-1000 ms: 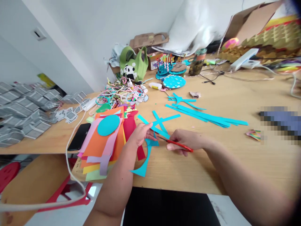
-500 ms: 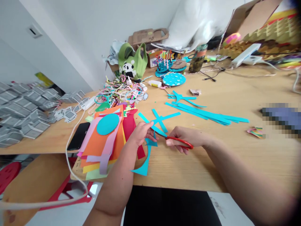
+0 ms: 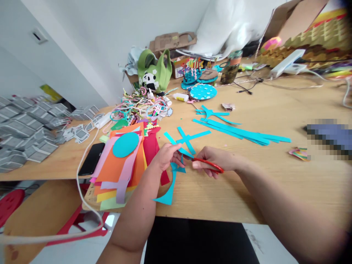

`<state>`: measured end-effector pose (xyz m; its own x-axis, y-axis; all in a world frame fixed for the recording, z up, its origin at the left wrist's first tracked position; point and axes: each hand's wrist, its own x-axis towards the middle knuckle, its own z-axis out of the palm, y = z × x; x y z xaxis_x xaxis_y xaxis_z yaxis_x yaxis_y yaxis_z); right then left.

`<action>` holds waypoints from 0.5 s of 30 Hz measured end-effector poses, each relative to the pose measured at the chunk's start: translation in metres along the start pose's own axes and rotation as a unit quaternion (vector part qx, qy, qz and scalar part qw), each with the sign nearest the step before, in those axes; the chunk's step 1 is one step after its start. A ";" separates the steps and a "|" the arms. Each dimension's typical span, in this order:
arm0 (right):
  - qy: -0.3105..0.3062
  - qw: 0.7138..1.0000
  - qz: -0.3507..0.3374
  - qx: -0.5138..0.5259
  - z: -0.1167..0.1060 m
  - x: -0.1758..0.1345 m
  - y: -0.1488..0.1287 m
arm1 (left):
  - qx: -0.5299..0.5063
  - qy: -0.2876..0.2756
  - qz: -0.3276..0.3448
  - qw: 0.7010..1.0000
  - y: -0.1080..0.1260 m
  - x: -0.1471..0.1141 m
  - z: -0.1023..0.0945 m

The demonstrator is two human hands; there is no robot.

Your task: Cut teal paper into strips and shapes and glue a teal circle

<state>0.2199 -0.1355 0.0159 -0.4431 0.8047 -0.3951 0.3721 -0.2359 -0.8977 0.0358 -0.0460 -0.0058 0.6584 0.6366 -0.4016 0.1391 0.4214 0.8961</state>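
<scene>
Between finger and thumb, my left hand [image 3: 168,154] pinches a blue paper strip [image 3: 171,138], with a curved blue paper offcut [image 3: 171,187] lying just below that hand. My right hand [image 3: 208,161] grips the red-handled scissors [image 3: 213,167]. Their blades reach toward the strip by my left fingers, though the fingers partly hide them. Beyond my hands, crossed blue strips [image 3: 188,138] lie on the wooden table [image 3: 233,190]. Farther right rests a bundle of long blue strips [image 3: 236,131], and behind it another crossed group of blue strips [image 3: 209,113].
Left of my arm are coloured paper sheets [image 3: 107,167] with a blue paper circle [image 3: 125,145] on top, beside a black phone [image 3: 92,159]. Tangled craft pieces [image 3: 137,104], a green bag [image 3: 155,71] and a jar [image 3: 231,68] stand farther back. A white cable [image 3: 79,176] hangs over the left edge.
My right hand and the scissors have shifted slightly left, the blades going further in by the strip. The held strip's upper end has moved slightly right.
</scene>
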 end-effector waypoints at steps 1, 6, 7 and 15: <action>0.002 1.000 0.001 -0.001 0.000 0.000 0.000 | -0.002 0.000 -0.002 1.000 0.000 0.000 0.000; 0.008 1.000 0.004 -0.008 0.000 0.000 0.000 | -0.008 0.005 -0.003 1.000 0.001 -0.001 0.001; 0.009 1.000 0.006 -0.007 0.000 0.000 0.000 | -0.009 0.004 -0.003 1.000 0.002 -0.001 0.001; 0.020 0.999 0.016 -0.020 0.001 -0.001 -0.003 | -0.013 -0.028 -0.007 0.999 -0.002 0.001 -0.002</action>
<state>0.2188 -0.1357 0.0182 -0.3975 0.8183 -0.4152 0.4188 -0.2408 -0.8756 0.0344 -0.0447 -0.0080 0.6970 0.5935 -0.4024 0.1296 0.4476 0.8848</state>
